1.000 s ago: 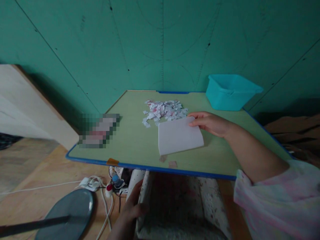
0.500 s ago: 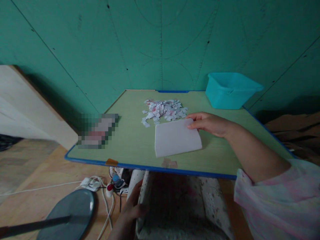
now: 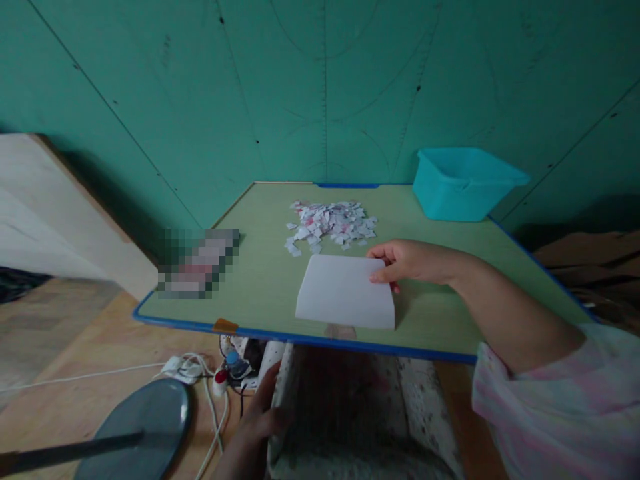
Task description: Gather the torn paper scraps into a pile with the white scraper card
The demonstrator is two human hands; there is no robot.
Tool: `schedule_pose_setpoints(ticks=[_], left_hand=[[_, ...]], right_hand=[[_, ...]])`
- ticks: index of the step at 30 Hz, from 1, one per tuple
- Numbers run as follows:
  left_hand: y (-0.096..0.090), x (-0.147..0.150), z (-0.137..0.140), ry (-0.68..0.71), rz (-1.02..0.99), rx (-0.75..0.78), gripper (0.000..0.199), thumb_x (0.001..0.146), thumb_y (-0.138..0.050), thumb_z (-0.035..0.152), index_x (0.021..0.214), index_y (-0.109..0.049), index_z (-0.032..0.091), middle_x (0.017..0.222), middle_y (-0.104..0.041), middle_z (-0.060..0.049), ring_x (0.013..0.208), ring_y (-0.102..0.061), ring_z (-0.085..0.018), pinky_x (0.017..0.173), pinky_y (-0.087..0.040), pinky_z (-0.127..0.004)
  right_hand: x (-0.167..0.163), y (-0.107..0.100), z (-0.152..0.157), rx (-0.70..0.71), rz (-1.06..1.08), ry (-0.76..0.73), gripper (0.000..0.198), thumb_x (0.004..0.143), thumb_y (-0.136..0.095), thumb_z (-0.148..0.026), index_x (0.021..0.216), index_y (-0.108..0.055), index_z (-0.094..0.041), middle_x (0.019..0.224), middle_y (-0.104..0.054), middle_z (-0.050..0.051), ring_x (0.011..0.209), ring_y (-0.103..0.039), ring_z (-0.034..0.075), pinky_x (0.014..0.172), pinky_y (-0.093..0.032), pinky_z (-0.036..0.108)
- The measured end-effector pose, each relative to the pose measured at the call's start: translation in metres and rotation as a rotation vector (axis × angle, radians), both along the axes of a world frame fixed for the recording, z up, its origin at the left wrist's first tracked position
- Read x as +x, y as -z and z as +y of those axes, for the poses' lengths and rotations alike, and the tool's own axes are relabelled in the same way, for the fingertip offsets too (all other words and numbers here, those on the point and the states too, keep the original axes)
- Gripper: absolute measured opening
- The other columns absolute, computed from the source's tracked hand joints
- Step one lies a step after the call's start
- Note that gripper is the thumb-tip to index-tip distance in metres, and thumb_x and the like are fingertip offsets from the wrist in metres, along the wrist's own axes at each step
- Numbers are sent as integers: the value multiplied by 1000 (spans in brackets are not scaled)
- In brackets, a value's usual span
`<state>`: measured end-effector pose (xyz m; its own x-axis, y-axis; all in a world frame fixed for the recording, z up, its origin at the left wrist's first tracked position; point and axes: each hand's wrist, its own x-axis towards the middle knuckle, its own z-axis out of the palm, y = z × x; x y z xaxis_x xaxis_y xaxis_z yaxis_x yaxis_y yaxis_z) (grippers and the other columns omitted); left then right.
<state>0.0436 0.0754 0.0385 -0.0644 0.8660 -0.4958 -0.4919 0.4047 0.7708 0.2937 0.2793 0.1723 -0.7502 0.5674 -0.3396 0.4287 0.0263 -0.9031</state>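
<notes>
My right hand [image 3: 393, 263] pinches the right edge of a white card [image 3: 345, 290], thumb on top and fingers under it. The card is held close over the front part of the green table [image 3: 260, 280], its lower edge near the blue rim. Just beyond it lies a loose pile of small torn paper pieces [image 3: 330, 223], white with some pink. Under the table edge, my left hand [image 3: 257, 420] is closed round the left wall of a speckled whitish bin [image 3: 280, 400], whose inside is dark.
A turquoise plastic tub [image 3: 463, 190] stands at the table's back right corner. On the left side lies a blurred-out flat item [image 3: 200, 263]. White cables [image 3: 215, 407] and a round grey base with a pole [image 3: 140, 427] are on the floor. A green wall rises behind.
My right hand has brought the white card nearer to the table's front edge and slightly left, turning it a little. My left hand stays on the bin wall.
</notes>
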Motion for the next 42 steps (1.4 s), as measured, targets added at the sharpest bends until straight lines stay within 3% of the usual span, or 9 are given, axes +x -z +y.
schedule_pose_setpoints(ticks=[3, 5, 9, 12, 17, 22, 26, 32, 42], left_hand=[[4, -6, -1, 31, 20, 38, 51, 39, -70, 8, 86, -71, 28, 66, -70, 4, 59, -59, -18, 60, -46, -28], [7, -8, -3, 49, 26, -31, 56, 41, -72, 10, 94, -68, 26, 59, -67, 5, 49, -55, -15, 51, -44, -26], [7, -3, -6, -3, -10, -89, 53, 39, -71, 6, 88, -69, 27, 48, -62, 8, 38, -45, -9, 39, -34, -21], [2, 7, -7, -127, -109, -53, 50, 39, -67, 7, 85, -69, 27, 53, -64, 7, 41, -47, -9, 40, -34, -20], [1, 14, -8, -92, -50, -37, 56, 43, -68, 16, 99, -63, 23, 52, -61, 6, 41, -48, -13, 44, -38, -26], [10, 14, -8, -91, 23, -14, 67, 41, -67, 12, 108, -58, 18, 42, -52, 7, 51, -55, -18, 52, -43, -28], [7, 15, -9, -60, -16, -40, 73, 43, -67, 14, 115, -54, 20, 55, -64, 4, 45, -52, -15, 49, -42, -27], [-6, 19, -8, -21, -94, -41, 67, 45, -67, 17, 111, -58, 24, 55, -63, 4, 48, -55, -17, 50, -43, -28], [-13, 23, -6, -38, -63, -20, 53, 45, -66, 12, 97, -66, 22, 49, -61, 7, 39, -48, -11, 43, -39, -23]], right_hand=[[-1, 1, -1, -17, -8, -12, 22, 68, -64, -29, 79, -52, -14, 70, -55, -3, 54, -51, 6, 46, -40, 19], [-1, 1, -2, -17, -3, -21, 22, 69, -64, -29, 79, -52, -15, 70, -55, -3, 54, -51, 6, 47, -40, 18], [-2, 1, -4, -32, 14, -42, 21, 70, -63, -30, 80, -51, -15, 70, -55, -3, 56, -51, 6, 48, -41, 19], [-3, 0, -4, -31, 59, -26, 22, 71, -62, -31, 82, -51, -15, 71, -54, -3, 57, -51, 7, 49, -40, 19], [-5, 2, -2, 85, 69, 77, 19, 73, -59, -28, 84, -51, -14, 71, -52, -3, 59, -49, 7, 49, -37, 19], [-8, 7, -3, 49, 32, 7, 21, 76, -56, -30, 86, -48, -14, 71, -53, -2, 53, -48, 6, 46, -37, 19], [-9, 6, -7, 73, 10, -43, 22, 77, -55, -33, 88, -48, -15, 73, -55, -1, 55, -49, 7, 46, -38, 19], [-9, 6, -10, 97, 5, -85, 20, 79, -53, -34, 86, -47, -16, 72, -54, -2, 57, -49, 7, 47, -38, 19], [-7, 4, -10, 98, -5, -88, 18, 79, -53, -32, 86, -47, -16, 70, -54, -2, 55, -48, 7, 47, -38, 19]])
